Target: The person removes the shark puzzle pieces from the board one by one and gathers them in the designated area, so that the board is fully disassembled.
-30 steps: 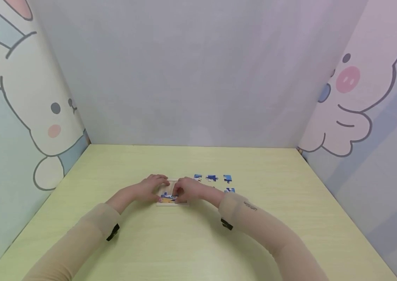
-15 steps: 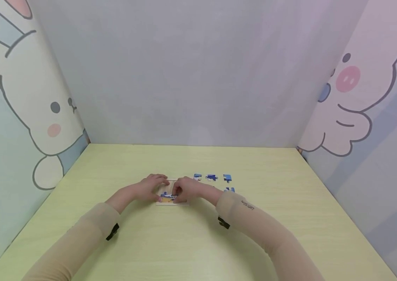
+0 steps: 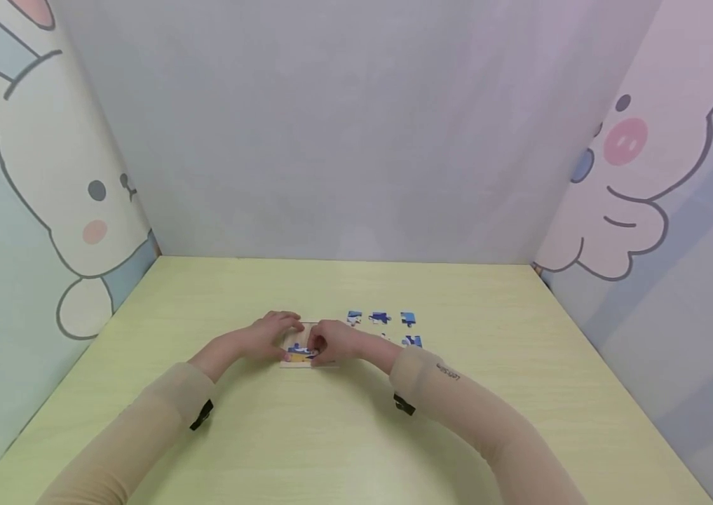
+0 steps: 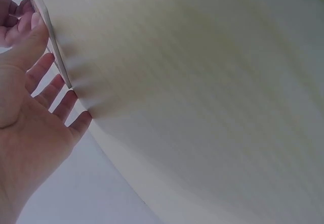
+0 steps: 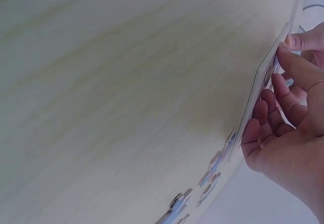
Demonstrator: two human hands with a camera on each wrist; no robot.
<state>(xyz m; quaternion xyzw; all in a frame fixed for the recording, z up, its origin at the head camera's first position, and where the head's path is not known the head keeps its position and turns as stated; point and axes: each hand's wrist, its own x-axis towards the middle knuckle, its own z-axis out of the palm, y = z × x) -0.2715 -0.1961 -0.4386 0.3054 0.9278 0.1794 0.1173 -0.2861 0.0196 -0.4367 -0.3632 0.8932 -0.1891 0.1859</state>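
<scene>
A small wooden puzzle tray point(image 3: 308, 334) lies on the table between both hands, with blue and yellow jigsaw pieces point(image 3: 298, 356) fitted along its near side. My left hand point(image 3: 266, 337) rests at the tray's left side, thumb at the near corner and fingers spread toward the far edge. In the left wrist view, that hand's fairly straight fingers point(image 4: 65, 105) touch the table and tray edge. Over the tray's right part, my right hand point(image 3: 342, 339) has its fingers curled, thumb and forefinger pinching a jigsaw piece mostly hidden by them. The right wrist view shows its thumb point(image 5: 296, 64) at the tray's edge.
Several loose blue-and-white jigsaw pieces point(image 3: 380, 318) lie in rows right of the tray, some partly behind the right wrist. The pale yellow table point(image 3: 356, 435) ends at a grey backdrop point(image 3: 356, 140), with cartoon-printed side panels left and right.
</scene>
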